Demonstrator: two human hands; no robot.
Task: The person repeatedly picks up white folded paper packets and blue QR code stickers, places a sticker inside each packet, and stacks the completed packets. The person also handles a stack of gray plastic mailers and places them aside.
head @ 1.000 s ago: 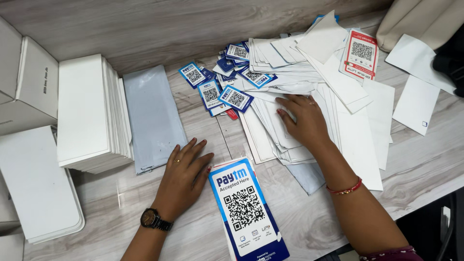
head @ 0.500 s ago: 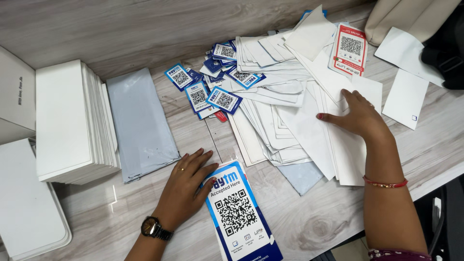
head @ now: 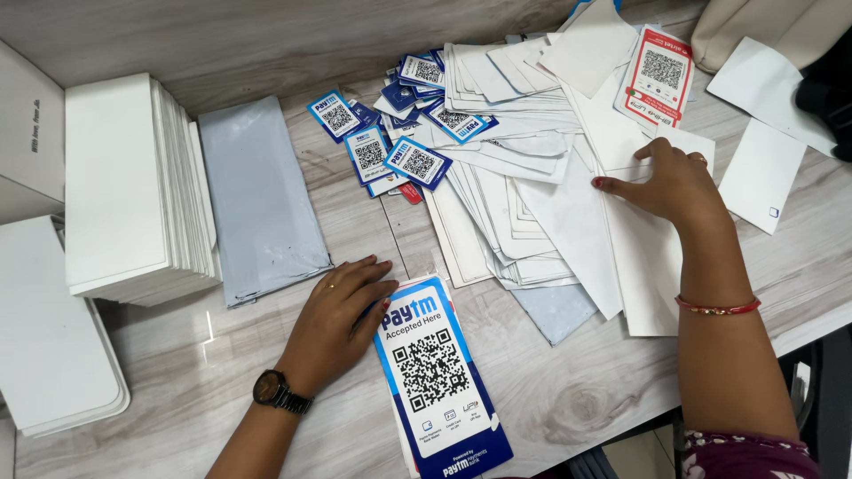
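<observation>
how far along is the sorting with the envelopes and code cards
Looks done: a neat stack of white envelopes and a flat grey mailer pile sit squared up at the left. In hand: the left hand rests on the large blue code card, the right hand presses the loose white envelopes. Left: that sprawl and the small blue code cards look unsorted.
</observation>
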